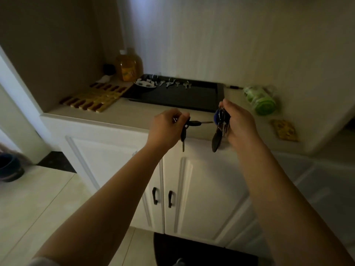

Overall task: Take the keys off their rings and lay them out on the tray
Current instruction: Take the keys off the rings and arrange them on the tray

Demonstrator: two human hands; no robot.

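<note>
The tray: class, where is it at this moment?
In the head view the tray lies on the counter beyond both hands, with the bottle at its back left corner and the green jar to its right.

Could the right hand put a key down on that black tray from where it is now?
Probably yes. The right hand hovers just in front of the tray's near edge, nothing stands between them, and most of the tray is bare. But it is holding a key bunch.
</note>
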